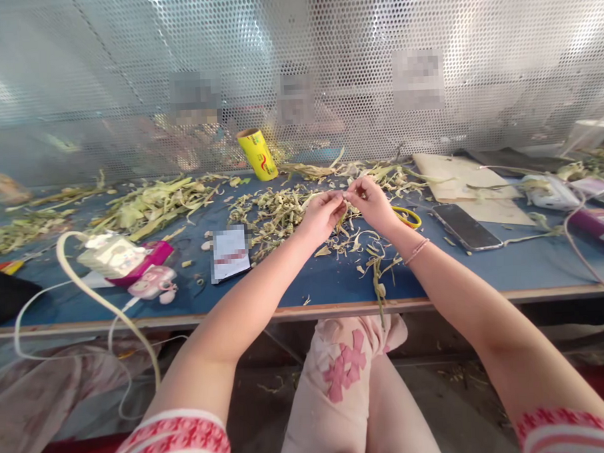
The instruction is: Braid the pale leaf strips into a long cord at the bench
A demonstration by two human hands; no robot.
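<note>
Over the middle of the blue table, my left hand (324,213) and my right hand (367,198) meet at the fingertips. Both are pinched closed; whatever lies between the fingers is too small to make out. Around and behind them spreads a loose pile of pale green and yellowish plant scraps (276,211). Small curled peelings (350,243) lie just below my hands. A yellow ring (406,216) rests beside my right wrist. Closer to the front, a stringy green stalk (378,283) hangs over the table edge.
A yellow tube (259,158) stands tilted against the perforated metal wall (345,64). On the right lie a phone (466,227) and brown cardboard (467,176). At left are a power bank with cables (116,254), a small card (230,253) and a leafy heap (151,205).
</note>
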